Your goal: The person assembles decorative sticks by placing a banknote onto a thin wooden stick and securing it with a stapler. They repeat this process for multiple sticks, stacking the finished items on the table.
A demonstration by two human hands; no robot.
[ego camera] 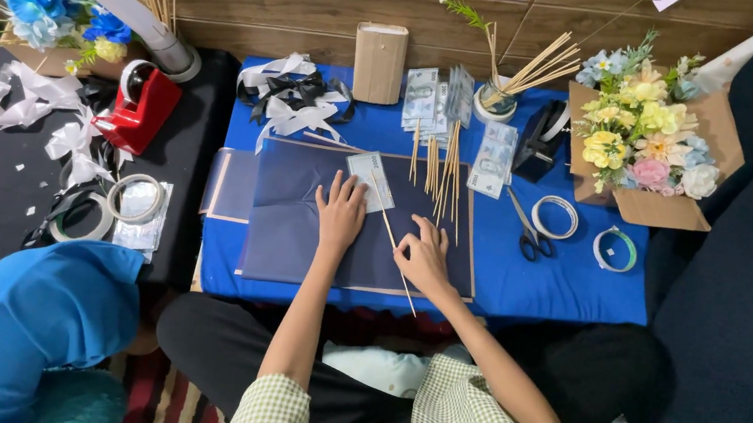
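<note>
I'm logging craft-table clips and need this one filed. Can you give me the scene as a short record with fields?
Setting: low table with blue cloth, seen from above
Left hand: flat on dark blue paper, fingertips at a banknote
Right hand: on a thin wooden stick lying across the paper
Nearby: loose sticks, scissors, tape rolls, flower bouquet
Left side: red tape dispenser, white ribbons

We wear a short-sleeved shirt of green-and-white checked cloth (457, 422), its cuffs ending above our elbows at six o'clock, over plain black trousers (226, 344); our two forearms are bare.
</note>
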